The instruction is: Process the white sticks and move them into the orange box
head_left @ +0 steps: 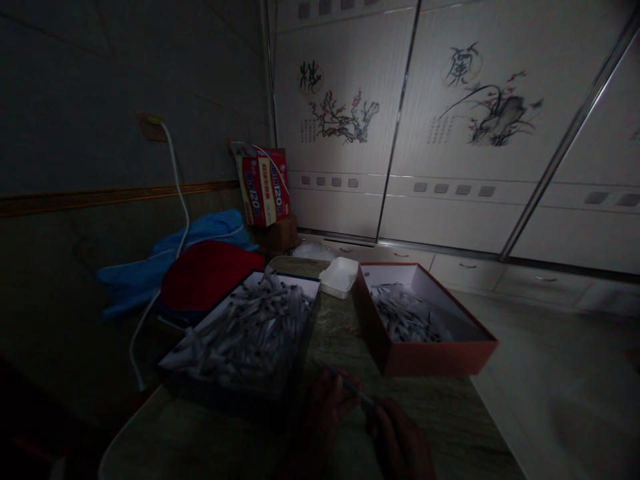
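The fingers of my left hand are pinching a slender piece toward its far-left end, and the fingers of my right hand are gripping its near-right end. Dim light is hiding the exact contact of each fingertip. The piece is slanting over the near part of the desk, at the near end of the gap between two boxes.

On handling: in my judgement, good work here is depending on light, even pressure, with both grips staying in line with the piece, as a sideways push could be bending it or making it slip. I am recommending steadied wrists and better lighting.

To the left, a dark-sided box is holding a high, tangled heap of slender pieces. To the right, a reddish-brown box is holding a lower heap. At the far side, a white tray is standing between the boxes' far ends.

Farther left, a red item and a blue item are lying beyond the dark-sided box, and a white cable is hanging from the wall.
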Motion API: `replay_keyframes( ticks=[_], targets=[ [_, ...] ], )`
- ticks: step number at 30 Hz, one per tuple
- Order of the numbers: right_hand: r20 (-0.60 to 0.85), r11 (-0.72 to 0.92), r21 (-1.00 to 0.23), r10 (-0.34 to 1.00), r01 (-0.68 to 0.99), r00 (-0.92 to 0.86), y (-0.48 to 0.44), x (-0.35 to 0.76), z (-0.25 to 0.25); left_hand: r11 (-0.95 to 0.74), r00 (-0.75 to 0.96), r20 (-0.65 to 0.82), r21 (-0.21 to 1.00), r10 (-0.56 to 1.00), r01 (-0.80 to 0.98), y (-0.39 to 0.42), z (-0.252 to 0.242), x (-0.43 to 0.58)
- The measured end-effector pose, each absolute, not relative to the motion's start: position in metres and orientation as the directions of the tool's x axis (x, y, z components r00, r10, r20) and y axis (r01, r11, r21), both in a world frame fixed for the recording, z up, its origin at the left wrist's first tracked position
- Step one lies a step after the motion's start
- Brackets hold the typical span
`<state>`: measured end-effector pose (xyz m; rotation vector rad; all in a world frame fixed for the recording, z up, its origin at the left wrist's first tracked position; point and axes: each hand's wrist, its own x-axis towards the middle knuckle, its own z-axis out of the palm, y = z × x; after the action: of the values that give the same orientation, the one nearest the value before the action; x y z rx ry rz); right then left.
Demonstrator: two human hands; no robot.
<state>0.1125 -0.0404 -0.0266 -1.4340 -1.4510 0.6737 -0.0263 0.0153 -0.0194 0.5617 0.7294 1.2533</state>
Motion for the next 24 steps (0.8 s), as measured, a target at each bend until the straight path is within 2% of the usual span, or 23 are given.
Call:
replay_keyframes(
  ticks=[5, 11, 13, 15, 17, 19, 21, 24],
  targets=[
    [0.239, 0.105, -0.907, 0.925, 0.407, 0.295, -0.043, 0.111, -0.023, 0.237, 0.123, -0.214, 0.673, 0.969, -0.701, 0.019, -0.021, -0.027],
    [0.23, 0.118, -0.933, 0.922, 0.341, 0.311, -0.043, 0.109, -0.017, 0.236, 0.115, -0.217, 0.69, 0.969, -0.684, 0.017, -0.016, -0.026],
    [0.212, 0.138, -0.961, 0.926, 0.241, 0.313, -0.042, 0.108, -0.02, 0.216, 0.103, -0.199, 0.719, 0.975, -0.66, 0.016, -0.013, -0.025],
    [0.139, 0.129, -0.99, 0.946, 0.053, 0.294, -0.04, 0.109, -0.025, 0.179, 0.064, -0.179, 0.76, 0.982, -0.624, 0.015, -0.011, -0.024],
    [0.044, 0.078, -0.985, 0.976, -0.152, 0.215, -0.037, 0.112, -0.03, 0.125, 0.018, -0.141, 0.811, 0.99, -0.572, 0.016, -0.01, -0.023],
    [-0.033, -0.001, -0.966, 0.992, -0.26, 0.119, -0.035, 0.118, -0.033, 0.088, -0.01, -0.11, 0.843, 0.994, -0.531, 0.016, -0.009, -0.022],
    [-0.069, -0.046, -0.971, 0.994, -0.236, 0.09, -0.032, 0.125, -0.033, 0.083, -0.014, -0.105, 0.852, 0.994, -0.517, 0.015, -0.008, -0.021],
    [-0.045, -0.039, -0.998, 0.992, -0.049, 0.119, -0.031, 0.129, -0.029, 0.094, 0.014, -0.101, 0.854, 0.995, -0.511, 0.014, -0.007, -0.021]
  ],
)
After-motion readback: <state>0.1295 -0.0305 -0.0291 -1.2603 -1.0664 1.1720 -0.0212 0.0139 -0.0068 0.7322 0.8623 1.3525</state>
